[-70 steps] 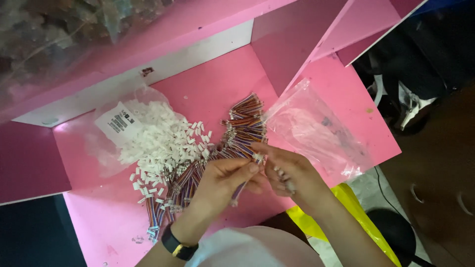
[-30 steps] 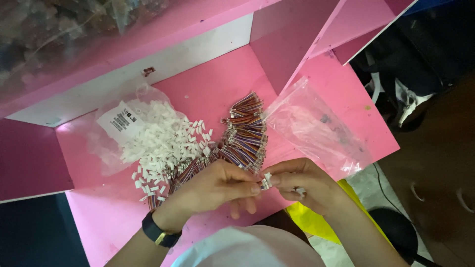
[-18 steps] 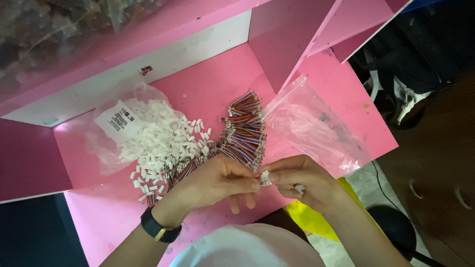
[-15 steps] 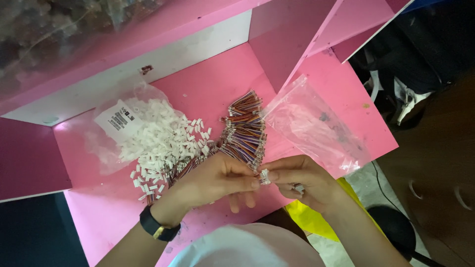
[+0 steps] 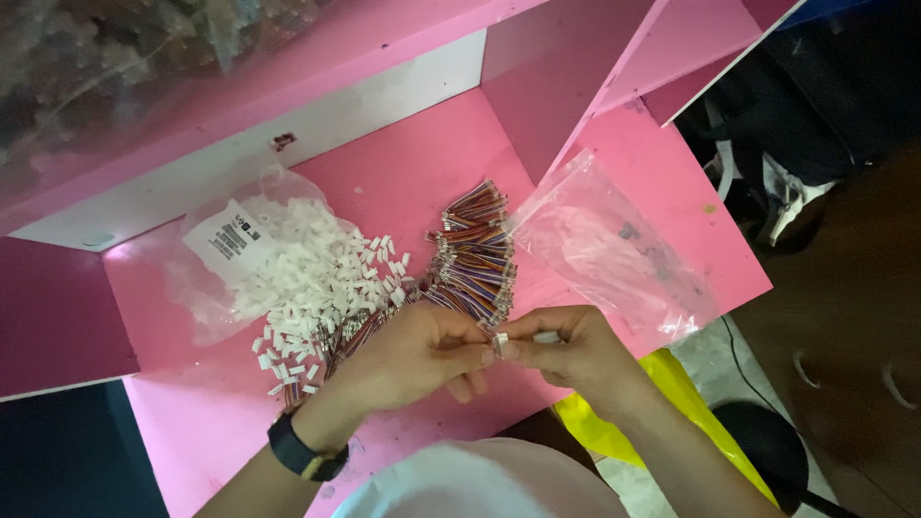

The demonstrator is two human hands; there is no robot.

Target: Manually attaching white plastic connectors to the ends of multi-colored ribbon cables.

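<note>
L hand (image 5: 417, 350) & R hand (image 5: 566, 350) meet fingertip to fingertip over the pink table (image 5: 662, 206), both pinched on a small white connector housing (image 5: 500, 343) between them. Vs approx 2 s ago: hands sit lower and nearer the table's front edge, off the wire bundle (image 5: 475, 254); the black wristband (image 5: 305, 453) shows more. Pile of white housings (image 5: 317, 288) on its clear bag, and the empty clear bag (image 5: 614, 254) to the R, are unchanged.
</note>
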